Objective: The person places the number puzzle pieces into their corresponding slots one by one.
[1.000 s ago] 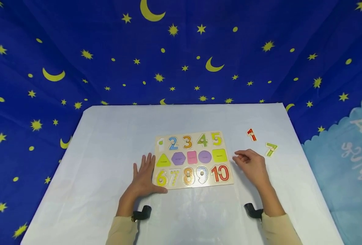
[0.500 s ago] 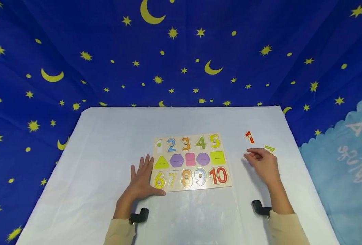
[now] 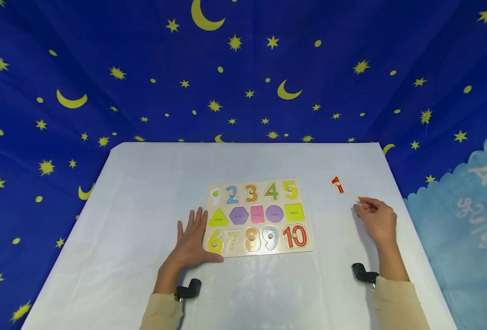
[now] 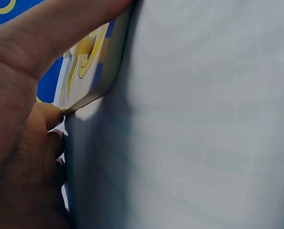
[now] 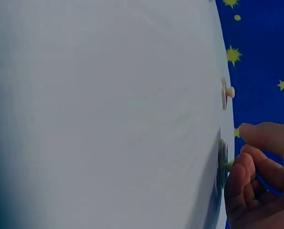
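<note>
A wooden number puzzle board (image 3: 257, 216) lies on the table, with knobbed number pieces seated in it. Its 1 and 7 slots have no piece in them. My left hand (image 3: 192, 240) rests at the board's left edge, fingers spread and thumb along the front corner. Over the green 7 piece (image 3: 358, 198), mostly covered in the head view, is my right hand (image 3: 377, 220). In the right wrist view the fingertips are at the knob of the 7 piece (image 5: 223, 164), which lies on the table; the thumb stands apart from it. The red 1 piece (image 3: 337, 185) lies farther back.
The white-covered table (image 3: 144, 183) reaches back to a blue cloth (image 3: 243, 91) with yellow moons and stars. A light blue panel with white writing (image 3: 470, 220) hangs at the right.
My right hand has moved right, away from the board's side to the 7 piece, and now covers most of it. The left hand stays at the board's edge.
</note>
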`<state>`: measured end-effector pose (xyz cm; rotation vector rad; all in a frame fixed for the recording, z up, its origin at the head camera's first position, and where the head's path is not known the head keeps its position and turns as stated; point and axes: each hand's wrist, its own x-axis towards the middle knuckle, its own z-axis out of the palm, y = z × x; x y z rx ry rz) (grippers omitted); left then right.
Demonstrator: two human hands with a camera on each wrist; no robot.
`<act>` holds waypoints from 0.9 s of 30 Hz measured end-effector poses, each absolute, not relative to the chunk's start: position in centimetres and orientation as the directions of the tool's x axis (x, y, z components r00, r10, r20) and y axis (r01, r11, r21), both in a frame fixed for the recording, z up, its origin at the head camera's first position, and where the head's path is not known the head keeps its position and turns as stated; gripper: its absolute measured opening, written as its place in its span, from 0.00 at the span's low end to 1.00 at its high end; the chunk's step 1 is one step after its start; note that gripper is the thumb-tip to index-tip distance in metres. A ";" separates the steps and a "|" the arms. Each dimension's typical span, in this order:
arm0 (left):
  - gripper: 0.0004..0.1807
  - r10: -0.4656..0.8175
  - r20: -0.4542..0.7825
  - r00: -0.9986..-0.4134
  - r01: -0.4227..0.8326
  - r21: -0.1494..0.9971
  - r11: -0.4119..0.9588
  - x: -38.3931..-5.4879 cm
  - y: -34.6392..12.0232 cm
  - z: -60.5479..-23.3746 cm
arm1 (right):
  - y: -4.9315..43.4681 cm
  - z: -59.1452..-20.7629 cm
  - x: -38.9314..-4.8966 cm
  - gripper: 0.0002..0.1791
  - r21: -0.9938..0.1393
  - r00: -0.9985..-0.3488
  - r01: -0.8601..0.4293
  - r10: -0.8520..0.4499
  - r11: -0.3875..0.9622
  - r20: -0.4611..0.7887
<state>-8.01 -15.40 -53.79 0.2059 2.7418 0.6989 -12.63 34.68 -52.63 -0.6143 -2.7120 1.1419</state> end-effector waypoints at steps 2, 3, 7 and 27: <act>0.78 0.208 -0.258 -0.944 0.060 0.483 0.873 -8.0 -15.4 -53.7 | 35.1 -52.8 -12.8 0.20 -0.698 -0.904 0.334 0.425 0.633 -0.046; 0.78 0.206 -0.257 -0.944 0.059 0.484 0.873 -8.1 -15.4 -53.7 | 35.2 -52.8 -12.9 0.21 -0.693 -0.901 0.345 0.430 0.632 -0.057; 0.78 0.201 -0.255 -0.946 0.055 0.485 0.873 -8.1 -15.4 -53.6 | 35.8 -53.1 -13.2 0.22 -0.683 -0.886 0.382 0.458 0.623 -0.078; 0.78 0.201 -0.243 -0.949 0.058 0.492 0.869 -7.9 -15.3 -53.5 | 36.4 -53.2 -12.9 0.22 -0.643 -0.869 0.455 0.464 0.616 -0.171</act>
